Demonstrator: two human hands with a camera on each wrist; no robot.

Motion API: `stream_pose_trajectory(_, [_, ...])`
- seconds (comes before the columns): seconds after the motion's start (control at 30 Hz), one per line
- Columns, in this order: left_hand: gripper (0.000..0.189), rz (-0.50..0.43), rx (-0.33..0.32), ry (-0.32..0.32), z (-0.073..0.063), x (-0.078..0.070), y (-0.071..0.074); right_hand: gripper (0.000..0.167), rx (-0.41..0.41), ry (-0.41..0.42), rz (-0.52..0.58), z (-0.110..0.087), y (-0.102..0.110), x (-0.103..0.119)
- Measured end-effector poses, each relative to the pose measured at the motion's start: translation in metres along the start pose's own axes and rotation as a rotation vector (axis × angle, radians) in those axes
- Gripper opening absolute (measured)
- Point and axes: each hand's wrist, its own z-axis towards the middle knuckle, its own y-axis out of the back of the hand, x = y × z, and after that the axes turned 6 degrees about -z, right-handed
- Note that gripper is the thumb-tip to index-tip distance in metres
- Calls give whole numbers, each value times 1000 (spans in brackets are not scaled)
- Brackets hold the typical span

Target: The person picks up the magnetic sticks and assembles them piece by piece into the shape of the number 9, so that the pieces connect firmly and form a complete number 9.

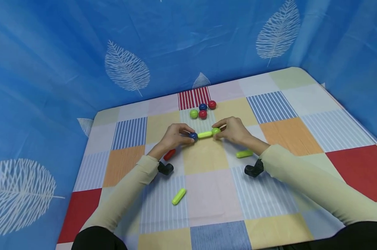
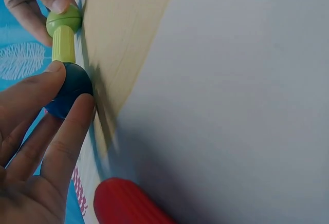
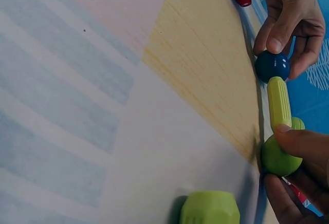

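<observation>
My left hand [image 1: 175, 136] pinches a dark blue ball [image 1: 193, 136] between thumb and fingers. Opposite it, my right hand [image 1: 233, 131] holds a green ball [image 1: 216, 131]. A ribbed yellow-green rod [image 1: 204, 134] spans the two balls in one line, low over the cloth. In the left wrist view, the rod's near end [image 2: 64, 49] meets the blue ball [image 2: 72, 88]. From the right wrist, the thumb lies where the rod [image 3: 278, 100] meets the green ball [image 3: 280, 157], so that joint is partly covered.
Beyond the hands sit a loose green ball [image 1: 193, 114], a blue ball [image 1: 202, 107] and two red balls [image 1: 202, 114]. A red rod [image 1: 169, 155] lies by the left wrist. Yellow-green rods lie near the right wrist [image 1: 244, 153] and toward the front [image 1: 179, 196]. Blue curtains [image 1: 176, 45] border the table.
</observation>
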Motion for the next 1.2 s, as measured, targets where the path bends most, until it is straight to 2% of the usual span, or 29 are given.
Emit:
stream_pose_trajectory(0.17, [30, -37, 21, -5, -2, 2, 3, 38, 1, 4, -1, 1, 0, 0])
stream_pose_trajectory(0.27, [34, -87, 41, -32, -6, 1, 10, 37, 0, 9, 9, 1, 0, 0])
stream_pose_trajectory(0.33, [35, -89, 26, -43, -13, 0, 17, 37, 3, 11, 17, 1, 0, 1])
stream_pose_trajectory(0.43, [34, -15, -31, -41, -29, -3, 28, 38, 12, 9, 27, 1, -1, 2])
stream_pose_trajectory(0.57, [29, 122, -102, -9, -60, -4, 35, 38, 17, 8, 21, 1, 0, 2])
stream_pose_trajectory(0.67, [27, 178, -143, -10, -83, 0, 32, 38, 15, 7, 14, 1, 2, 1])
stream_pose_trajectory(0.77, [26, 210, -177, -39, -94, 6, 25, 39, 12, 0, 14, 0, 4, -3])
stream_pose_trajectory(0.9, [26, 247, -226, -81, -97, 13, 15, 38, 2, -7, 28, -2, 4, -7])
stream_pose_trajectory(1.03, [23, 263, -286, -48, -99, 15, 10, 38, -3, 14, 36, -2, 2, -6])
stream_pose_trajectory(1.2, [22, 224, -345, -24, -101, 12, 3, 38, -8, 27, 29, -1, 2, -2])
